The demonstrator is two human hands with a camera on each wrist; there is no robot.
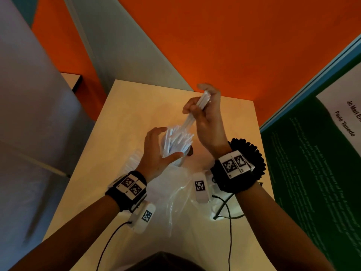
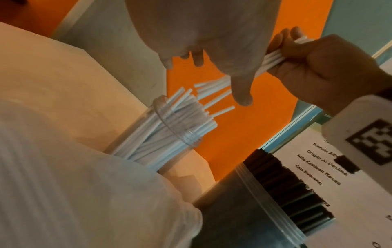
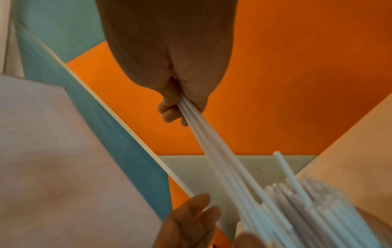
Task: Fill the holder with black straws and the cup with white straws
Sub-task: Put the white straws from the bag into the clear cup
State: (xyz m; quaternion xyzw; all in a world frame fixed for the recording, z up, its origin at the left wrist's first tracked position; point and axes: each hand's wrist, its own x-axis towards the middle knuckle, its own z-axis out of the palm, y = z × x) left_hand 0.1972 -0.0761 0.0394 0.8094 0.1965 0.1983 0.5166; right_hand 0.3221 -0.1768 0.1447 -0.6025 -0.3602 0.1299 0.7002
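Observation:
A clear cup [image 2: 176,132] packed with white straws [image 1: 175,141] stands in the middle of the table. My left hand [image 1: 156,149] curves loosely round the straw tops, thumb and fingers spread, gripping nothing. Above and behind the cup, my right hand [image 1: 197,106] grips a small bundle of white straws [image 1: 204,98], tilted, with its lower ends down among the straws in the cup. The holder [image 2: 254,209], full of black straws [image 1: 250,151], stands to the right, partly hidden behind my right wrist.
A crumpled clear plastic bag [image 1: 175,192] lies on the table [image 1: 93,173] in front of the cup. A green poster board [image 1: 312,173] stands close along the table's right side. Wrist cables trail toward the near edge.

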